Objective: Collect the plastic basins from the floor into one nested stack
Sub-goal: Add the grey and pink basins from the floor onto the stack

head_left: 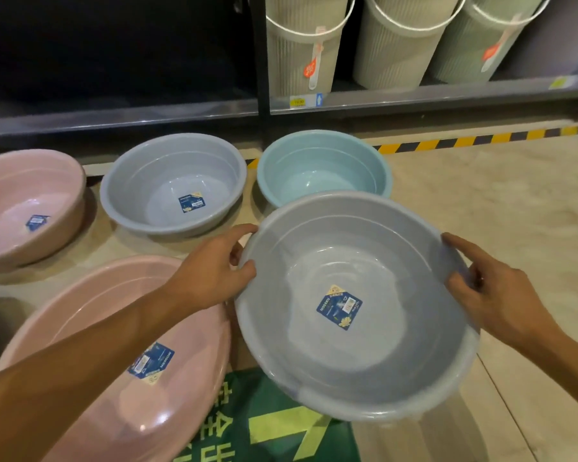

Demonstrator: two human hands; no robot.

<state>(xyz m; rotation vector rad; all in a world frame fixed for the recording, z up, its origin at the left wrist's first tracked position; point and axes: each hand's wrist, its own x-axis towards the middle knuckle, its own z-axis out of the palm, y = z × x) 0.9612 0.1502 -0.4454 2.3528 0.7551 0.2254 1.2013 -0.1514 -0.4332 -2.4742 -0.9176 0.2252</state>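
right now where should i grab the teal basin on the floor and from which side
Take the teal basin by its out-turned rim, coming from above at its left or far edge. It sits upright, mouth up, so the lip is exposed there; the held grey basin hides its near edge. The smooth flared wall would likely give less purchase.

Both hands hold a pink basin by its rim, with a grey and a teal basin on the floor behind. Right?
No. The head view shows the left hand and right hand holding a grey basin by its rim, not a pink one. A second grey basin and a teal basin do sit on the floor behind.
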